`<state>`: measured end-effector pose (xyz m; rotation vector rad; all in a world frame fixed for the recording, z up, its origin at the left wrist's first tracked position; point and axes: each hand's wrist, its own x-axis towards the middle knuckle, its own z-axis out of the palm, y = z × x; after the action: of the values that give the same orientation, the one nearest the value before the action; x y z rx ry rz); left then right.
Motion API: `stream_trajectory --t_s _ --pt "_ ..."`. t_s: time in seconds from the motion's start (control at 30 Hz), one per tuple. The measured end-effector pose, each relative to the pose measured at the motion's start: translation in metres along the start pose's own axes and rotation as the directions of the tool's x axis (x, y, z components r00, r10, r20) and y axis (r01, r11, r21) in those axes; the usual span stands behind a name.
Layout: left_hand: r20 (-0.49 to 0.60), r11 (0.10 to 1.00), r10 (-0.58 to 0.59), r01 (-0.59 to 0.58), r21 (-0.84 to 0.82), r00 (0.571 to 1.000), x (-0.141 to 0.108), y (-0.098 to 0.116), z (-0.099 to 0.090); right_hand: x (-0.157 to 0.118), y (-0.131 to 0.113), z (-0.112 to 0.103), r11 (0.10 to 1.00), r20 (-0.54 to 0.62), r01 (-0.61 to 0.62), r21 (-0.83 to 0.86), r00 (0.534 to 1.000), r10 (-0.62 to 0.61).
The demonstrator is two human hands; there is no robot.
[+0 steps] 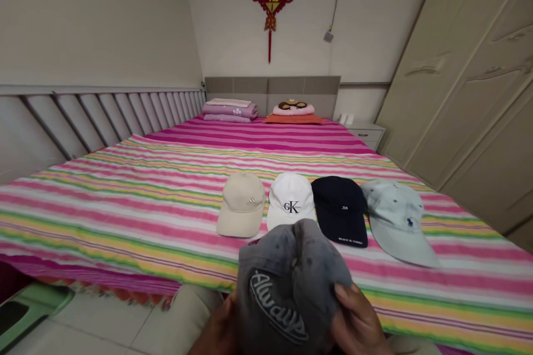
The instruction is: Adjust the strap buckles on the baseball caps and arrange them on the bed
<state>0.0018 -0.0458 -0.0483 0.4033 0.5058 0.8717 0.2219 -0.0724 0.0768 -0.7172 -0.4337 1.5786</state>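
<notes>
A grey cap (287, 283) with white "Always" lettering is held up over the bed's near edge, its crown creased down the middle. My right hand (358, 319) grips its right side, thumb on the cloth. At the cap's left side is my left hand (219, 324), its fingers partly hidden behind the fabric. Beyond the grey cap, a beige cap (241, 202), a white cap (291, 197) with black letters, a black cap (340, 208) and a pale blue cap (395, 216) lie in a row. The grey cap overlaps the white one's brim in view.
The caps lie on a striped bedspread (137, 199). Folded purple bedding (230, 111) and a pink-and-orange stack (293, 113) sit by the headboard (272, 89). A rail (125, 116) runs along the left; a wardrobe (462, 83) stands right. A green stool (39, 308) is at lower left.
</notes>
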Motion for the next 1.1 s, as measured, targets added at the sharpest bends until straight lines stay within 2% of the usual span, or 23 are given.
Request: stream_trajectory --t_s 0.13,0.23,0.27,0.33,0.4,0.5,0.6,0.7,0.77,0.87,1.0,1.07,1.1 --pt "0.115 0.998 0.055 -0.056 0.010 0.992 0.009 0.034 0.049 -0.006 -0.008 -0.007 0.999 0.005 0.049 0.005 0.999 -0.049" --pt "0.224 0.981 0.079 -0.116 0.157 0.971 0.017 0.056 0.086 -0.005 -0.012 -0.009 0.996 -0.061 0.087 -0.002 0.994 -0.087" --pt "0.257 0.968 0.050 -0.110 0.226 0.965 0.019 0.062 0.096 -0.003 -0.014 -0.010 0.994 -0.082 0.112 -0.004 0.990 -0.112" --pt "0.302 0.940 0.018 -0.119 0.320 0.953 0.024 0.071 0.113 0.001 -0.022 -0.011 0.986 -0.107 0.166 -0.005 0.980 -0.165" --pt "0.331 0.947 0.055 -0.154 0.281 0.942 0.030 0.075 0.121 0.003 -0.031 -0.013 0.981 -0.096 0.194 -0.004 0.976 -0.194" --pt "0.330 0.985 0.046 -0.098 0.141 0.943 0.039 0.071 0.121 0.005 -0.042 -0.019 0.988 -0.013 0.157 -0.007 0.987 -0.157" --pt "0.231 0.992 -0.062 0.035 0.119 0.971 0.047 0.059 0.114 0.005 -0.045 -0.027 0.990 0.062 0.140 -0.014 0.988 -0.139" --pt "0.164 0.997 -0.056 0.046 0.061 0.985 0.053 0.054 0.111 0.006 -0.045 -0.033 0.983 0.067 0.184 0.006 0.981 -0.184" --pt "0.200 1.000 -0.031 0.030 0.009 0.979 0.054 0.056 0.113 0.006 -0.044 -0.032 0.978 0.055 0.206 0.035 0.977 -0.208" --pt "0.309 0.997 -0.073 0.076 0.003 0.948 0.053 0.059 0.116 0.007 -0.044 -0.029 0.974 0.044 0.220 0.061 0.974 -0.223" --pt "0.490 0.995 -0.101 0.077 0.069 0.866 0.049 0.056 0.113 0.012 -0.041 -0.031 0.957 -0.044 0.286 0.055 0.958 -0.283" --pt "0.557 0.995 -0.080 0.032 0.094 0.827 0.046 0.053 0.108 0.016 -0.040 -0.032 0.965 -0.055 0.260 0.032 0.965 -0.258" --pt "0.566 0.994 -0.071 0.011 0.109 0.821 0.044 0.052 0.107 0.018 -0.040 -0.033 0.973 -0.046 0.229 0.013 0.972 -0.229"
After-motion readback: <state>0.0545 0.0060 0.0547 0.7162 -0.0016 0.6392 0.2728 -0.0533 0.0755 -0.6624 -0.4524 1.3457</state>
